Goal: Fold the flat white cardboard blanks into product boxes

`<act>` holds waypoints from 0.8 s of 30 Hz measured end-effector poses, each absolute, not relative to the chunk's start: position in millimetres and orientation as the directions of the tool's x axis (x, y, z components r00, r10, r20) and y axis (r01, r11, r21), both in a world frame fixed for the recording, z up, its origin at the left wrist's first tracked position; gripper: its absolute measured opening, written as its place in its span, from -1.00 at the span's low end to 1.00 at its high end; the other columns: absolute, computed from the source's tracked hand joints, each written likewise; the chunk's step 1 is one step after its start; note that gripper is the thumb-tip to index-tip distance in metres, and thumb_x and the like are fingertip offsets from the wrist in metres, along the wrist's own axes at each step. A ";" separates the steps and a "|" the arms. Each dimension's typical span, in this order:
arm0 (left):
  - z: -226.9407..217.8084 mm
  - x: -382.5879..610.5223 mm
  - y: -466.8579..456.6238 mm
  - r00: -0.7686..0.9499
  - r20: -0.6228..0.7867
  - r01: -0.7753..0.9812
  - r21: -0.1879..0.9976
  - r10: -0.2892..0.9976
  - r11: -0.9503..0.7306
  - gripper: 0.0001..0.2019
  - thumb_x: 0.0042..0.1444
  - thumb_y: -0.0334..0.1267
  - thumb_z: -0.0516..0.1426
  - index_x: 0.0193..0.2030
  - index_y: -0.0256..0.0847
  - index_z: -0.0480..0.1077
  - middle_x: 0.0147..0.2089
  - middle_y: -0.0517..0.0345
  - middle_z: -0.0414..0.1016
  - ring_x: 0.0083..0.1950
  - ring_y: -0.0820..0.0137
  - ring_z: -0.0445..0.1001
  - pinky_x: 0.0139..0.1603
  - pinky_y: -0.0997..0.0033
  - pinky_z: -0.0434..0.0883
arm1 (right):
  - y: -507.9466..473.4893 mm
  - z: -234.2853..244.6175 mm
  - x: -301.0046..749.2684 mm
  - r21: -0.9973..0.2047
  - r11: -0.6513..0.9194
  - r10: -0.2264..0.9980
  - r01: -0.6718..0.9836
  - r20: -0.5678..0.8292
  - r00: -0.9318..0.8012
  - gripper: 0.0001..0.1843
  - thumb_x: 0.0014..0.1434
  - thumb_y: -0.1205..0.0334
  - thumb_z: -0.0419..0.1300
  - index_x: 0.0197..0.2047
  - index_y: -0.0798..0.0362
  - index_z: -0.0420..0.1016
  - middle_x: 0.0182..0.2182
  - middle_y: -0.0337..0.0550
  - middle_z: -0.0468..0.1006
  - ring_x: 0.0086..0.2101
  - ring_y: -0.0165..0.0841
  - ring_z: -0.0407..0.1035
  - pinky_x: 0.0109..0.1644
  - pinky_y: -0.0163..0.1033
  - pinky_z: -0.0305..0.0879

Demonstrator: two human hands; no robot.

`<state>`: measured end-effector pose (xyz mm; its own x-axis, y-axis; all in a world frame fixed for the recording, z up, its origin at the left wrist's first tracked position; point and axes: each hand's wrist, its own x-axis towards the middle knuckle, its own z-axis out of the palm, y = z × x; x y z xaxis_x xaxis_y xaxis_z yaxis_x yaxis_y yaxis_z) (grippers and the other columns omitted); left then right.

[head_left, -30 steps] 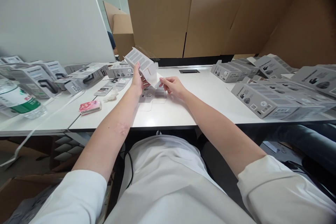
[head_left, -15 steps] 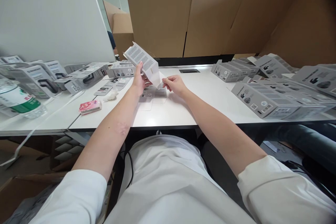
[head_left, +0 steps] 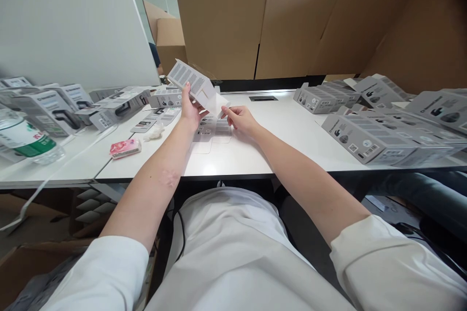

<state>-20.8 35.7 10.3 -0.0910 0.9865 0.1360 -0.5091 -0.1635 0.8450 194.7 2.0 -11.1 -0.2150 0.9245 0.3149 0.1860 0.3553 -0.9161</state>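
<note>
My left hand (head_left: 189, 109) grips a small grey printed carton (head_left: 191, 82), held tilted above the white table (head_left: 255, 150). My right hand (head_left: 239, 117) pinches the carton's white end flap (head_left: 219, 104) at its lower right end. Directly under both hands a flat unfolded carton blank (head_left: 213, 131) lies on the table.
Finished grey cartons are piled at the right (head_left: 368, 143) and far right (head_left: 314, 99), and more lie at the left (head_left: 116, 107). A water bottle (head_left: 25, 141), a pink packet (head_left: 125, 147) and a crumpled tissue (head_left: 155, 132) rest on the left. Cardboard walls (head_left: 292, 14) stand behind the table.
The carton has been raised and turned in my left hand, its far end now pointing further left. My right hand stays at the end flap.
</note>
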 end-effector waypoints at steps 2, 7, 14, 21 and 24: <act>10.8 -19.3 35.0 -0.086 0.130 -0.500 0.852 0.988 -0.156 -0.19 0.28 0.62 0.29 0.32 0.00 0.62 0.05 -0.03 0.85 0.19 -0.08 0.82 0.06 0.06 0.66 | 1.8 -11.0 194.6 -0.916 0.360 0.921 0.178 0.318 -0.226 -0.24 0.46 -0.58 0.49 -0.24 0.02 0.84 -0.55 -0.25 0.48 -0.57 -0.43 0.15 -0.46 -0.22 0.18; 12.7 -17.1 31.7 -0.063 0.146 -0.487 0.859 0.987 -0.158 -0.18 0.28 0.64 0.27 0.33 0.01 0.63 0.04 -0.03 0.85 0.17 -0.10 0.82 0.06 0.02 0.65 | 0.5 -8.8 194.3 -0.906 0.380 0.915 0.186 0.339 -0.218 -0.21 0.41 -0.61 0.52 -0.28 0.04 0.82 -0.59 -0.25 0.47 -0.57 -0.43 0.16 -0.45 -0.22 0.16; 14.7 -16.2 23.3 -0.031 0.177 -0.399 0.900 0.984 -0.174 -0.07 0.11 0.73 0.32 0.35 0.07 0.60 0.07 -0.05 0.85 0.18 -0.15 0.81 0.15 -0.06 0.63 | -0.2 -5.1 193.2 -0.893 0.388 0.920 0.227 0.359 -0.157 -0.31 0.51 -0.36 0.55 -0.41 0.06 0.73 -0.61 -0.23 0.48 -0.57 -0.43 0.19 -0.42 -0.21 0.16; 14.4 -14.1 21.6 0.020 0.154 -0.394 0.909 0.988 -0.134 -0.07 0.09 0.73 0.34 0.33 0.08 0.59 -0.02 0.01 0.82 0.13 -0.13 0.81 0.18 -0.07 0.64 | 0.4 -3.2 192.8 -0.854 0.430 0.900 0.293 0.432 -0.062 -0.31 0.56 -0.11 0.49 -0.57 0.03 0.57 -0.65 -0.24 0.43 -0.53 -0.41 0.22 -0.32 -0.19 0.21; 14.5 -13.6 22.2 -0.005 0.145 -0.407 0.903 0.989 -0.134 -0.12 0.10 0.71 0.35 0.28 0.09 0.59 -0.04 0.02 0.80 0.11 -0.09 0.80 0.18 -0.04 0.63 | 1.3 -3.7 193.2 -0.838 0.443 0.892 0.319 0.447 -0.064 -0.32 0.58 -0.12 0.46 -0.56 0.02 0.61 -0.64 -0.23 0.44 -0.52 -0.39 0.24 -0.28 -0.18 0.26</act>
<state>-13.6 22.2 14.5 -0.0045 0.9894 0.1448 -0.4074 -0.1341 0.9033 193.2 1.3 -3.7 -0.0638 0.8921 0.4472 0.3189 0.4429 -0.8380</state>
